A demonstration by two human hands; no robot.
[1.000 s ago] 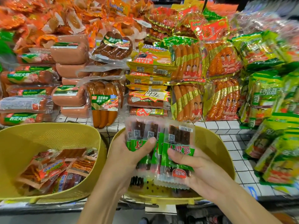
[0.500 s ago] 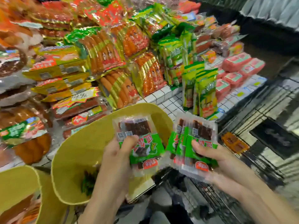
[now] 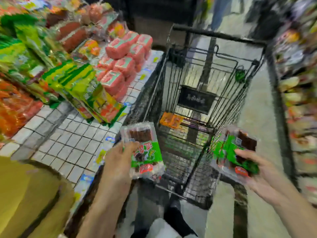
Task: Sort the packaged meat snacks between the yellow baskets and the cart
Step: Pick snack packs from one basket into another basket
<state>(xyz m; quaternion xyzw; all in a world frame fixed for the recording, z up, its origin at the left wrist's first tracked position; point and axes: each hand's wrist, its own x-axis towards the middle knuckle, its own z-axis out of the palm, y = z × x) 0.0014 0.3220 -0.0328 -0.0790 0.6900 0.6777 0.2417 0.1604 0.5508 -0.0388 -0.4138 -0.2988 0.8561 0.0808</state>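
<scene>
My left hand [image 3: 118, 162] grips one green-labelled pack of dark meat snacks [image 3: 144, 150] at the near left corner of the black wire cart [image 3: 214, 93]. My right hand [image 3: 257, 170] holds a small stack of the same green packs [image 3: 235, 152] over the cart's near right side. An orange snack pack [image 3: 171, 120] lies on the cart's floor. Part of a yellow basket [image 3: 25, 194] shows at the bottom left. The frame is blurred by motion.
The tiled display shelf [image 3: 68, 140] on the left carries piles of pink, green-yellow and orange sausage packs. More shelves of goods run along the right edge. Grey floor lies beyond and beside the cart. My dark shoes show below.
My view has swung right from the baskets to the cart. The two hands have drawn apart, each carrying its green packs along, and now sit over the cart's near end.
</scene>
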